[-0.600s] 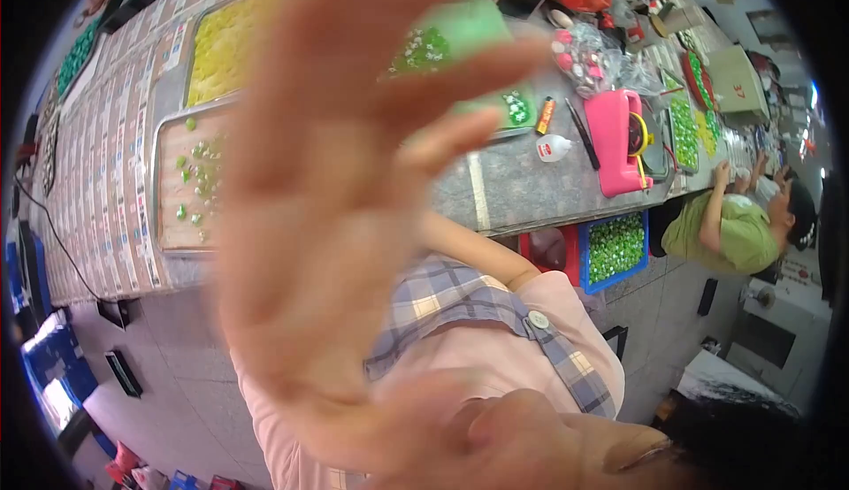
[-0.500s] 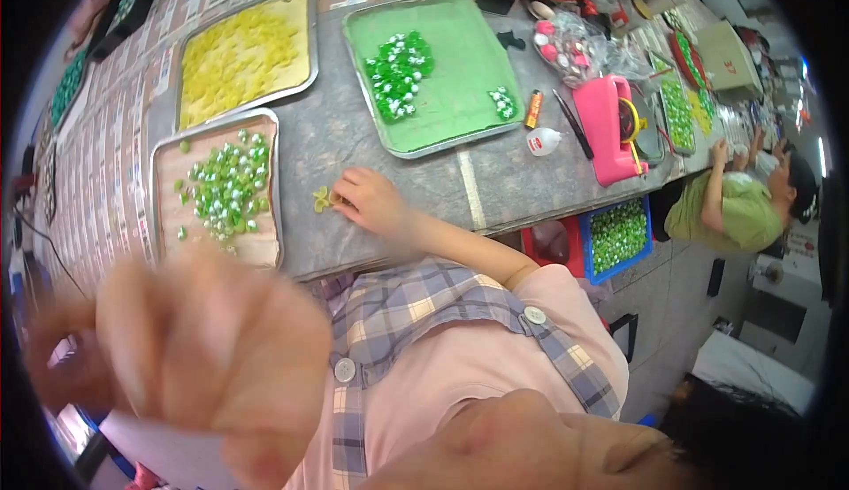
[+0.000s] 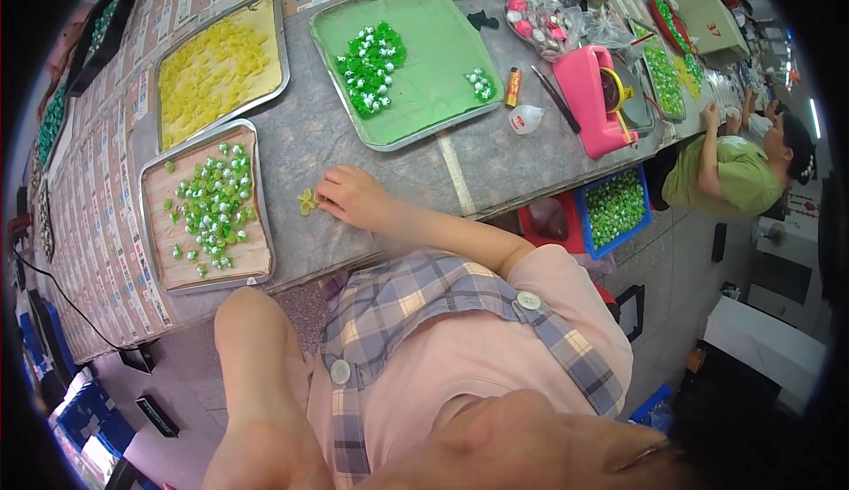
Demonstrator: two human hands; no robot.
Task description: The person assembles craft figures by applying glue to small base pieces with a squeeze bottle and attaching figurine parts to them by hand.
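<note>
Two trays stand leftmost on the desk (image 3: 380,156): the far tray (image 3: 265,14) holds yellow pieces (image 3: 212,74), the near tray (image 3: 251,256) green-and-white beads (image 3: 208,202). Below, the left forearm (image 3: 256,357) bends at the lower edge; its left hand is out of view, grip untellable. If that elbow swings, it might jolt the near tray and spill beads. Next, a yellow flower (image 3: 306,202) lies at the fingertips of the right hand (image 3: 352,196); fingers are curled, but I cannot tell whether they pinch it. A careless sideways brush could bend or flick it.

Bare desk separates near tray and green tray (image 3: 442,65); the front edge passes close under the right forearm (image 3: 442,229).
</note>
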